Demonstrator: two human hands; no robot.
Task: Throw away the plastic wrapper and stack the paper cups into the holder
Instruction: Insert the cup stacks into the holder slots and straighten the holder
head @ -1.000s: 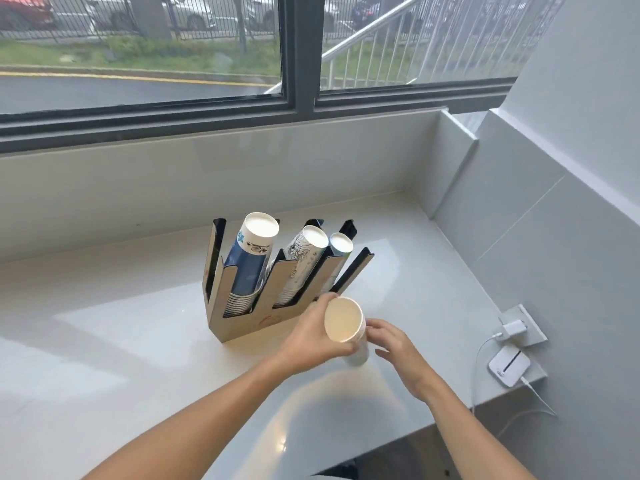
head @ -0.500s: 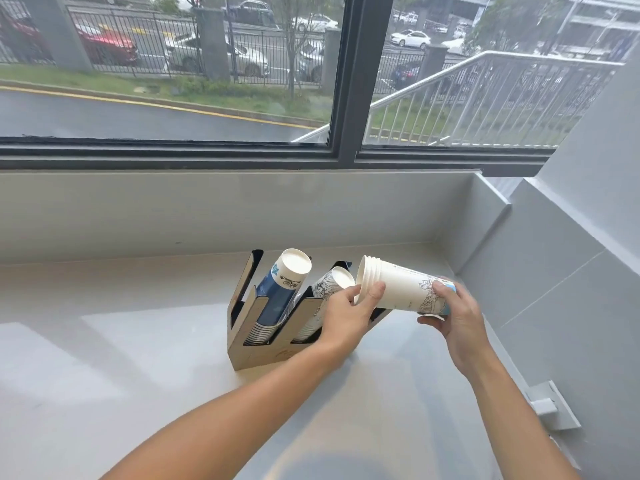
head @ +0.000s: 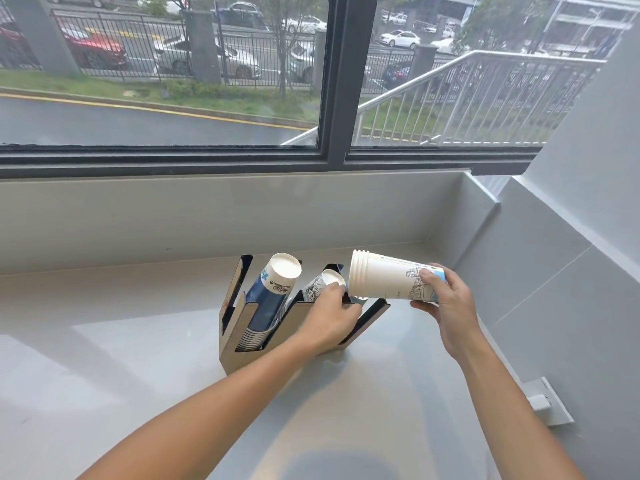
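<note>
the person is standing at the pale bench (head: 114, 368) under the window, and the right hand (head: 446, 303) is gripping a nested stack of white paper cups (head: 384, 279) by its closed end, holding it sideways in the air with the open rims facing left, just above the right end of the holder (head: 239, 355). that grip is clenched firmly around the stack. the left hand (head: 332, 318) is resting at the holder's right-hand slots, its fingers curled by the small printed cups (head: 323, 284) there; i cannot tell whether it is actually pinching anything or only steadying the holder.

as for progress, no plastic wrapper is showing anywhere, so that part is probably dealt with, though no bin is in sight to confirm it. the holder is already carrying a tall blue stack (head: 268, 303) in its left slot and smaller cups beside it. what is remaining, by my reckoning, is getting the white stack lowered into a slot, most likely the free one on the right, rims down like the others. it is looking close to done.
</note>
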